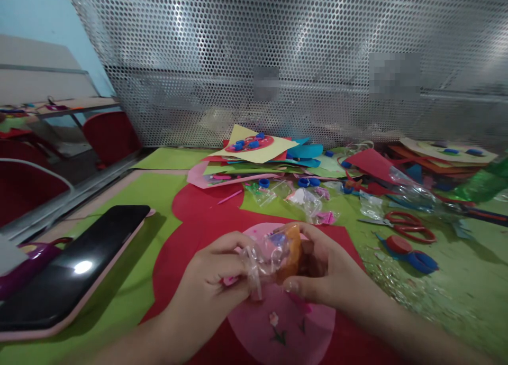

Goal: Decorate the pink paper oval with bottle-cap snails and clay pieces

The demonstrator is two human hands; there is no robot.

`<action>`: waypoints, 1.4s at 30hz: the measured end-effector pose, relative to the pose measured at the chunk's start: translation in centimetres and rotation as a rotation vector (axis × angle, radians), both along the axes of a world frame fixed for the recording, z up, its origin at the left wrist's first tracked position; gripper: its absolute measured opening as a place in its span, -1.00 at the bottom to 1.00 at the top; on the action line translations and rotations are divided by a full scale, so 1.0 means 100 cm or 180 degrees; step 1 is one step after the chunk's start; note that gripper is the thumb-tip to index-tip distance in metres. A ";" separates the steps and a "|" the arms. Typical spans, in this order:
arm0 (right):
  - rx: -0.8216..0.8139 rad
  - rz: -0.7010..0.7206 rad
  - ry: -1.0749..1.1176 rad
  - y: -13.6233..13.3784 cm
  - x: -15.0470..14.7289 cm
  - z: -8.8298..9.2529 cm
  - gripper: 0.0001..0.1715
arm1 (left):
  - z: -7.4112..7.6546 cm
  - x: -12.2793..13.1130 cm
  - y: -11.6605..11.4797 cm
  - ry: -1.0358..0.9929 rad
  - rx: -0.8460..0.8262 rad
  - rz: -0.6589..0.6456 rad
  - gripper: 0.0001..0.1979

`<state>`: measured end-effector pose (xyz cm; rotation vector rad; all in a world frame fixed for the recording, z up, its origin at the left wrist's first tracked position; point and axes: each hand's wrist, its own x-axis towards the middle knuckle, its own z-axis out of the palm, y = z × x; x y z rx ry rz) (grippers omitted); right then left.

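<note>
Clear plastic packet [256, 275] pinched in left fingers [232, 242]; right fingers [305, 289] grip an orange piece [294, 248]. Best steadied low over the pink oval [248, 322], squeezing lightly.

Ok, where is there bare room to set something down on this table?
Green surface shows bare between the phone and red paper, and right of the blue ring. It's crowded around the scissors and in the far middle: plastic packets, stacked paper.

No legible txt, nos. or logos
</note>
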<state>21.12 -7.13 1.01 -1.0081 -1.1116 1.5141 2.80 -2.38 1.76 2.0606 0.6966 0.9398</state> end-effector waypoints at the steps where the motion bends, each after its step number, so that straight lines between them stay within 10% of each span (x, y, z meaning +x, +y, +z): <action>1: -0.0136 -0.0006 -0.0004 0.000 -0.001 0.001 -0.40 | -0.001 0.000 -0.001 -0.0004 0.0098 0.0016 -0.78; 14: -0.0532 0.0075 0.0383 -0.004 -0.008 0.003 -0.42 | -0.003 -0.002 -0.012 0.0076 0.0924 0.0152 -0.75; 29: -0.0653 -0.0035 0.0426 -0.005 -0.009 0.007 -0.51 | 0.002 0.000 -0.016 -0.0012 0.0132 0.0210 -0.84; 42: -0.0494 -0.0519 0.0438 0.007 0.011 0.007 -0.63 | -0.006 0.003 0.000 -0.1179 -0.1623 0.0387 -0.89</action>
